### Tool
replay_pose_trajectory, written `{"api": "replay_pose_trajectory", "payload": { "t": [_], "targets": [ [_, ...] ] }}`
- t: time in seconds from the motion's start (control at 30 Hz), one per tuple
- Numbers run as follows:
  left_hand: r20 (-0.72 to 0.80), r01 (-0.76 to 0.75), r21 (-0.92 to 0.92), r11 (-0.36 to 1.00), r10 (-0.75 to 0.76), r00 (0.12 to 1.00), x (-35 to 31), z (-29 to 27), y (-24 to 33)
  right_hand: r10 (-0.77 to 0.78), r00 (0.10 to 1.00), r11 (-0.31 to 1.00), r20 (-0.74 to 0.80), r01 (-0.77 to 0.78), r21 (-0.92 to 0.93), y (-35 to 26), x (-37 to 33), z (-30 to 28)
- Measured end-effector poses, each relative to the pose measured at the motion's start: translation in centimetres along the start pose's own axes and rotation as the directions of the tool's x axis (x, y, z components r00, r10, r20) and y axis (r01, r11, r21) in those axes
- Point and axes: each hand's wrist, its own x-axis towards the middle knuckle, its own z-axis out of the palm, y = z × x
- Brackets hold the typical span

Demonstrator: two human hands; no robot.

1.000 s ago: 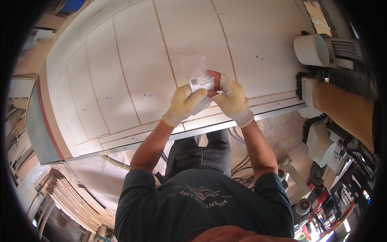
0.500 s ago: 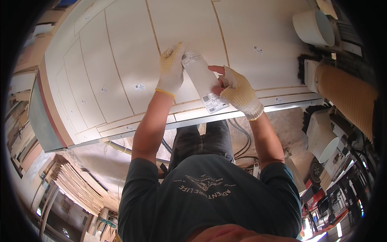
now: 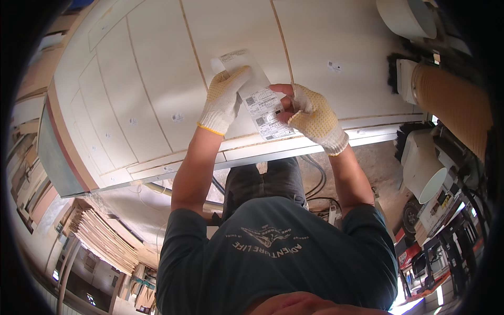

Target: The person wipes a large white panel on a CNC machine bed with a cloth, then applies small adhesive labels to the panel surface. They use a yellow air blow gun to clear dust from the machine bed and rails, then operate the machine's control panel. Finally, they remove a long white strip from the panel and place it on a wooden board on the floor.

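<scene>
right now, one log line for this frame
left hand: holds label strip | right hand: pinches strip's lower end | below: pale cut panel

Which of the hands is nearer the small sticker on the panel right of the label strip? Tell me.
Right. The right hand pinches the label strip's lower part, below-left of the small sticker; the left hand holds the strip's far side, farther off.

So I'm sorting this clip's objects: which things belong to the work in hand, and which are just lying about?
In hand:
- left hand, gloved
- right hand, gloved
- strip of printed labels, held by both
- pale cut panel sheet beneath them

Lying about:
- tan ribbed hose
- white duct
- stacked boards on the floor
</scene>
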Motion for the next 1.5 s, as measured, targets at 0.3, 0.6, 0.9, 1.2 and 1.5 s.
{"api": "replay_pose_trajectory", "payload": {
  "t": [0.3,0.6,0.9,1.2,1.5],
  "targets": [
    [0.234,0.221,-0.071,0.973,-0.199,0.951,1.4,-1.0,0.0,-0.118,0.992,0.967,-0.054,0.102,-0.232,-1.3,3.3,-0.3],
    [-0.003,0.102,0.074,0.992,-0.102,0.995,7.5,-2.4,-2.4,-0.389,0.915,0.796,-0.107,0.276,-0.538,1.3,8.8,-1.6],
    [0.468,-0.480,0.844,-0.238,0.764,0.444,16.0,-11.5,-11.0,-0.482,0.632,0.874,-0.606,0.297,-0.386,6.9,11.7,-7.8],
    [0.373,-0.422,0.901,-0.102,0.678,0.633,11.5,-12.6,-12.0,-0.412,0.704,0.892,-0.579,0.181,-0.414,6.0,15.2,-19.4],
    [0.345,-0.443,0.896,-0.034,0.682,0.645,9.1,-12.0,-15.1,-0.650,0.499,0.429,-0.573,-0.381,-0.819,1.6,30.2,-33.8]
  ]
}}
